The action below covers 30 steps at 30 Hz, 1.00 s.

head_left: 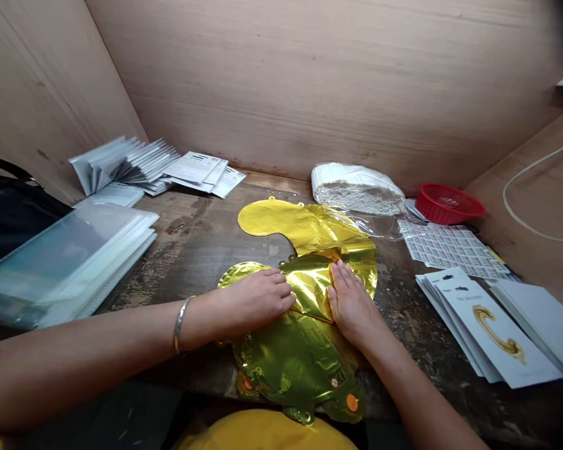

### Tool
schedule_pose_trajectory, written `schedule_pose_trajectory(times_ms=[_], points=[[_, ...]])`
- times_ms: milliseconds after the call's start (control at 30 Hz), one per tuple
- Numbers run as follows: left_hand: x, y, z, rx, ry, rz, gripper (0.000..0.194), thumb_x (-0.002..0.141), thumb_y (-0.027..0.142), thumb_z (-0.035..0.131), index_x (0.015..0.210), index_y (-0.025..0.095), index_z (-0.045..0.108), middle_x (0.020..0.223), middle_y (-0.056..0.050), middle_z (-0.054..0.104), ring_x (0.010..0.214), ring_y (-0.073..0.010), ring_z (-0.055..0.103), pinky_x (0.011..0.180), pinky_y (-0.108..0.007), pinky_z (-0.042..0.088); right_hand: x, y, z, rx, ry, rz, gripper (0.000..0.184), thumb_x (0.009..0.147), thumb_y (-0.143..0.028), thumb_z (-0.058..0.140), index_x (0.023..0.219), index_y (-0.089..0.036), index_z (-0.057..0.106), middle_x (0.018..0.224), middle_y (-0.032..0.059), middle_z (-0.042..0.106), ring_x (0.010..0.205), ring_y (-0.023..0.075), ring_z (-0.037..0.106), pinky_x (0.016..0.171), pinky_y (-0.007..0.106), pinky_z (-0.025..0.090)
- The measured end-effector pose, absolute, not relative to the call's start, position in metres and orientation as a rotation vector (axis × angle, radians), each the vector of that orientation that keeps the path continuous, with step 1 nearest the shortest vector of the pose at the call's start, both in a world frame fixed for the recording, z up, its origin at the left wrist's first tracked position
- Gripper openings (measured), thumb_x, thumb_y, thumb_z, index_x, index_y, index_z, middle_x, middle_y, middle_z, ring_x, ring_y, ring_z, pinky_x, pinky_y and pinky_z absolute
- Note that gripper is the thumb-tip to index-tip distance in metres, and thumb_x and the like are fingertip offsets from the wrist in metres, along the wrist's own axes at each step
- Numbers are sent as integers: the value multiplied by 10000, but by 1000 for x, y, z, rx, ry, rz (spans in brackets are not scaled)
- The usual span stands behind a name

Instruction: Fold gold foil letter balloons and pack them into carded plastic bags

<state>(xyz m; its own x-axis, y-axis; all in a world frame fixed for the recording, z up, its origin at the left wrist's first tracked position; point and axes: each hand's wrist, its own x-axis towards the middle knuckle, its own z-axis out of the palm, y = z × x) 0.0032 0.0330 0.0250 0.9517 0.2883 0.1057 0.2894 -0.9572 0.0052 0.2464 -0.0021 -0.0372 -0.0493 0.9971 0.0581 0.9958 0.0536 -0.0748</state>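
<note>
A flat gold foil balloon [281, 362] lies on the worn table, its curved upper end reaching toward the back wall. Part of it is folded over into a shiny flap near the middle. My left hand [266, 294], with a bangle at the wrist, has its fingers curled on the foil at the flap's left side; its fingertips are partly hidden. Flat on the flap's right edge, my right hand [353, 303] presses with fingers stretched out. Orange round stickers mark the balloon's lower end, which lies near the table's front edge.
Clear plastic sleeves [75, 250] are stacked at left, with printed cards [197, 169] behind. At the back right are a plastic-wrapped white bundle [356, 187] and a red basket [450, 203]. Sticker sheets [453, 247] and balloon header cards [492, 331] lie at right.
</note>
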Motion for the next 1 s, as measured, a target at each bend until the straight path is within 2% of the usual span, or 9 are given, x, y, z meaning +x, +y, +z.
schedule_pose_trajectory(times_ms=[100,233,300,367,433,533,733,900,1000], points=[[14,32,19,-3024,-421,-58,76,886,136,567,837,142,625,756,-75,665,711,-207,614,701,-331,479,245,-5,-29,-2093,-2212,5,519,970,-222,297,1424,14,383,1510,205,339,1402,301,305,1099,493,332],[22,5,27,-2996,-554,-64,82,837,88,558,814,124,628,705,-88,644,626,-224,609,570,-337,468,228,-40,6,-1808,-2281,-147,461,953,-228,374,1360,-54,503,1454,153,453,1345,308,391,1098,504,326],[28,-19,31,-3060,-657,-59,97,825,76,550,839,98,644,720,-111,653,622,-246,617,524,-349,461,216,-65,21,-1494,-2388,-200,423,939,-197,429,1335,-95,539,1342,114,582,1111,277,582,967,436,460],[32,-41,34,-3201,-737,-76,108,836,95,553,853,82,659,728,-127,665,609,-250,620,509,-356,459,209,-87,24,-1358,-2448,-165,350,938,-169,440,1230,-117,625,1189,100,684,867,245,640,772,391,533],[30,-52,36,-3351,-745,-129,111,861,193,588,848,115,666,735,-104,675,603,-224,618,539,-342,476,210,-101,16,-1357,-2412,-86,299,940,-158,439,1099,-142,692,1078,98,725,773,228,637,676,370,538],[15,-44,35,-3509,-679,-287,186,906,340,571,904,184,672,825,-51,695,737,-185,635,699,-297,509,222,-109,-1,-1352,-2308,58,278,934,-135,461,1061,-188,703,1090,85,723,795,204,635,696,351,545],[-21,-11,5,-3582,-608,-647,262,958,200,480,1143,177,663,1136,-88,686,1075,-212,562,949,-350,463,241,-116,-4,-1405,-2264,330,319,922,-109,495,1190,-203,641,1251,79,650,987,217,585,839,390,530],[-24,-26,1,-3563,-705,-701,301,947,155,449,1167,186,652,1173,-84,675,1172,-209,531,1006,-360,452,237,-117,0,-1405,-2228,386,283,915,-143,517,1130,-230,679,1207,75,668,990,224,588,834,405,536],[-24,-39,10,-3629,-693,-643,317,911,281,548,1196,166,626,1177,-102,654,1145,-228,543,1018,-374,439,237,-116,-2,-1396,-2217,378,271,915,-150,525,1107,-245,691,1179,64,684,950,220,596,815,407,541]])
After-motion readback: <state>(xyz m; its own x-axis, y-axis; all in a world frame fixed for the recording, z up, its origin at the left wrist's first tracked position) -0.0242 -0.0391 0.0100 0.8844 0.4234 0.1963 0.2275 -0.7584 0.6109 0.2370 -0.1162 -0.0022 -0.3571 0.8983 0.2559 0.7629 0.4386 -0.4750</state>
